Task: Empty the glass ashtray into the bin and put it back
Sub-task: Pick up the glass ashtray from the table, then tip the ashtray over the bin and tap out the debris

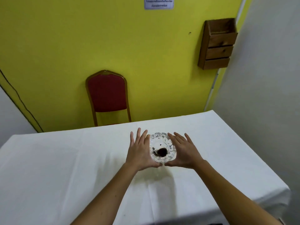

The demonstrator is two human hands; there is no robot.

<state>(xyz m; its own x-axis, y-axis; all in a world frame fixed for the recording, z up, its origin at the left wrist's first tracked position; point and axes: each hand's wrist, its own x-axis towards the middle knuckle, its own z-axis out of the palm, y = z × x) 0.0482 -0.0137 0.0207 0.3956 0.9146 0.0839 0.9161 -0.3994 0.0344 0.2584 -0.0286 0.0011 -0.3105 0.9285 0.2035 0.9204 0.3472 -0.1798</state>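
- The glass ashtray [162,146], with a dark clump of ash inside, sat between both hands above the white-clothed counter [65,168].
- Left hand [140,151] and right hand [184,151] pressed its sides, each grip flat-fingered, cradling the ashtray.
- A red chair [108,93] stood beyond the counter; a wooden wall box [217,44] hung at the right.
- The wall sign [158,3] was too blurred to read.
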